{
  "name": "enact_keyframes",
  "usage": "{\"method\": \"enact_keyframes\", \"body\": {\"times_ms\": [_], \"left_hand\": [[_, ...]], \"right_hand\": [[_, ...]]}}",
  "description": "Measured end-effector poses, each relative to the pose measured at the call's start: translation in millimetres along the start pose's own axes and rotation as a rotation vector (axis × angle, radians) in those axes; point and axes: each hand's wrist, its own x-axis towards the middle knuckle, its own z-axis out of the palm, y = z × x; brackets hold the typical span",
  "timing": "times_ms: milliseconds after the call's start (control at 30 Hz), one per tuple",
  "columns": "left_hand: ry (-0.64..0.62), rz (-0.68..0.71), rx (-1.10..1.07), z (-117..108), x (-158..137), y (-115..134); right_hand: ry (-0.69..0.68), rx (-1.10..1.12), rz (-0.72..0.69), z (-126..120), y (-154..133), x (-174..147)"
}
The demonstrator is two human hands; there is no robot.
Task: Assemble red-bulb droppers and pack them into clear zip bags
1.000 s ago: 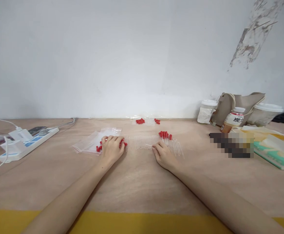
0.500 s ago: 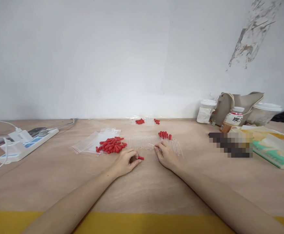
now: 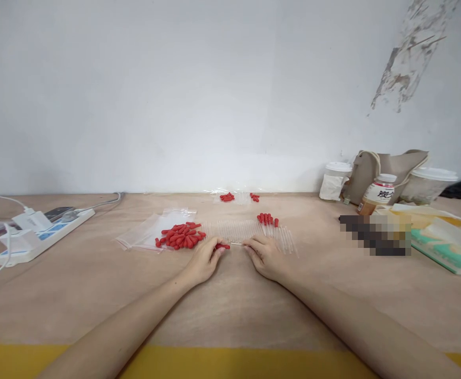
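Pinched in my left hand (image 3: 205, 260) is a red rubber dropper bulb (image 3: 224, 246), its narrow end pointing right. My right hand (image 3: 265, 257) grips a thin clear glass dropper tube (image 3: 237, 243), whose free end points left toward the bulb; a small gap seems to lie between them. Behind my hands a row of clear tubes (image 3: 234, 230) lies side by side. Several droppers with red bulbs fitted (image 3: 267, 218) lie at that row's right part. A heap of loose red bulbs (image 3: 180, 236) is just left of my left hand.
Plastic zip bags (image 3: 143, 231) lie under and beside the heap. Further back are small packs of red bulbs (image 3: 227, 197). A power strip (image 3: 56, 231) with chargers is at left. On the right stand lidded cups (image 3: 335, 181), a bottle (image 3: 378, 195), a bag and a tissue pack (image 3: 447, 245).
My left hand has raised the bulb slightly away from me. My right hand has brought the tube lower and leftward, levelled and lined up with the bulb.
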Motion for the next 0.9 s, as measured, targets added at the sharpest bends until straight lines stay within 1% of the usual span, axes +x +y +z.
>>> {"method": "enact_keyframes", "body": {"times_ms": [133,267,400,533,600,700,800,900], "left_hand": [[-0.003,-0.025,-0.068,0,0,2],[0.017,-0.003,-0.107,0,0,5],[0.003,0.002,-0.104,2,0,5],[0.015,0.021,-0.081,1,-2,5],[-0.001,0.035,-0.071,-1,-3,8],[-0.060,0.060,-0.026,-2,-5,11],[-0.091,0.098,0.035,-1,-7,11],[-0.095,0.138,0.070,1,-8,9]], "right_hand": [[-0.009,-0.010,-0.021,-1,-4,0],[-0.016,-0.008,-0.015,-1,-5,0],[-0.031,0.031,-0.025,0,-5,-1],[-0.091,0.047,-0.060,-1,-5,-1],[-0.133,0.007,-0.096,-4,-4,0],[-0.176,-0.119,-0.173,-10,0,1],[-0.188,-0.217,-0.245,-12,1,2],[-0.183,-0.228,-0.256,-11,0,1]]}}
